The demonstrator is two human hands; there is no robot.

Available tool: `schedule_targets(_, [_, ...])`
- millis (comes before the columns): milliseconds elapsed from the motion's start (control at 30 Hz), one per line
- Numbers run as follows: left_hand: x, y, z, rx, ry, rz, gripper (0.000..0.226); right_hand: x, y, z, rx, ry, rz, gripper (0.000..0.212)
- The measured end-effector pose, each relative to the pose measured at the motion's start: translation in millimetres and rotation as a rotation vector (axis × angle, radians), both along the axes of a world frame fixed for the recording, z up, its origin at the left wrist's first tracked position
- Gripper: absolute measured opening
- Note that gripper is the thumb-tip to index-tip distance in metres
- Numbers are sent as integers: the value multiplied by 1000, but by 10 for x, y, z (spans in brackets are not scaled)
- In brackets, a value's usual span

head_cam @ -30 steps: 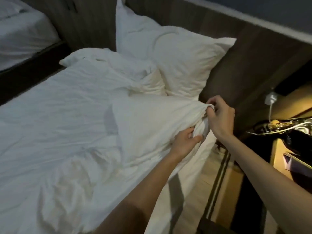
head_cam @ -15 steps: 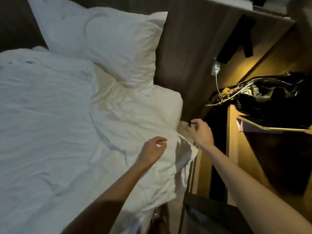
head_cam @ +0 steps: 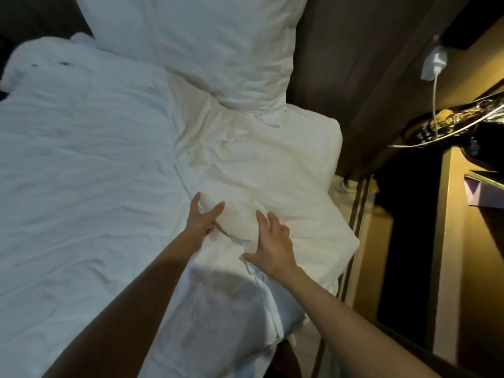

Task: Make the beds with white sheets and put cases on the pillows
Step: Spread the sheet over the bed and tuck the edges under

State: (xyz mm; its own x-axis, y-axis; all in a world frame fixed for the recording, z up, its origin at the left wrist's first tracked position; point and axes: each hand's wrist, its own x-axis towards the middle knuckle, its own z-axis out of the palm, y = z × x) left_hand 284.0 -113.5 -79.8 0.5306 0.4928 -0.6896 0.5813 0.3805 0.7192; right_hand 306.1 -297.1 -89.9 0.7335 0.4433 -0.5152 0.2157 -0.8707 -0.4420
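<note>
Near the bed's right edge, left hand (head_cam: 202, 219) and right hand (head_cam: 272, 242) press open-fingered on the pillow (head_cam: 272, 192), gripping nothing.

No readable text, label, brand, number or sign is to be found anywhere in the view; nothing is printed on the white bedding, and the items at the dim far right are too blurred for any lettering to be made out.

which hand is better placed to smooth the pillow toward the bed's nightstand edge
Right, probably. The right hand lies open on the pillow nearer that edge; the left hand sits on its inner side.
</note>
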Motion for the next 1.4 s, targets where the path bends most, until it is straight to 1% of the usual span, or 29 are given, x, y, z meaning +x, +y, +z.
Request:
schedule_targets(67, [47,53,-63,-16,-39,-51,83,-4,43,-142,-30,-111,-2,91])
schedule_targets(100, [64,76,-93,9,-60,-83,81,9,33,-188,-23,-161,-5,84])
schedule_targets(167, [115,107,-85,95,-92,-142,72,83,-38,-162,-13,-211,49,79])
schedule_targets(233, [222,122,-3,230,-99,-197,65,195,-154,-45,22,-214,108,72])
schedule_targets(267, [299,123,59,281,-109,-212,63,259,-223,52,66,-243,124,66])
schedule_targets(333, [524,97,183,321,-153,-243,62,424,-349,317,134,-353,117,57])
schedule_targets(367, [666,61,271,308,-183,-259,61,538,-402,439,148,-410,95,54])
schedule_targets(433, [1023,-60,483,183,-275,-238,60,857,-503,658,165,-567,25,49])
schedule_targets(500, [1465,-225,729,47,-373,-238,59,1249,-604,890,149,-667,-100,53])
schedule_targets(567, [1966,-415,986,29,-447,-274,56,1672,-730,1095,147,-740,-249,54])
schedule_targets(633, [2462,-609,1222,49,-478,-334,56,2080,-876,1263,171,-787,-390,52])
schedule_targets(667, [2662,-690,1306,17,-474,-389,58,2274,-953,1332,170,-792,-451,51])
schedule_targets(733, [2888,-814,1389,-124,-421,-538,66,2592,-1084,1442,80,-751,-525,54])
schedule_targets(767, [2922,-841,1373,-131,-380,-626,68,2687,-1124,1473,-2,-720,-516,58])
schedule_targets(800, [2906,-852,1338,-85,-339,-700,68,2733,-1149,1502,-65,-693,-481,60])
schedule_targets(833, [2864,-842,1289,-44,-308,-731,66,2737,-1159,1520,-89,-675,-437,60])
schedule_targets(933, [2615,-752,1133,26,-242,-671,59,2590,-1128,1519,-26,-625,-340,58])
schedule_targets(1067, [2055,-479,1066,283,-217,-725,54,2184,-912,1508,70,-549,-265,55])
schedule_targets(1267, [835,-40,1327,523,-221,-667,52,1292,-459,1663,130,-546,-45,46])
schedule_targets(1400, [-265,133,1635,686,-243,-636,52,453,-167,1815,198,-582,73,44])
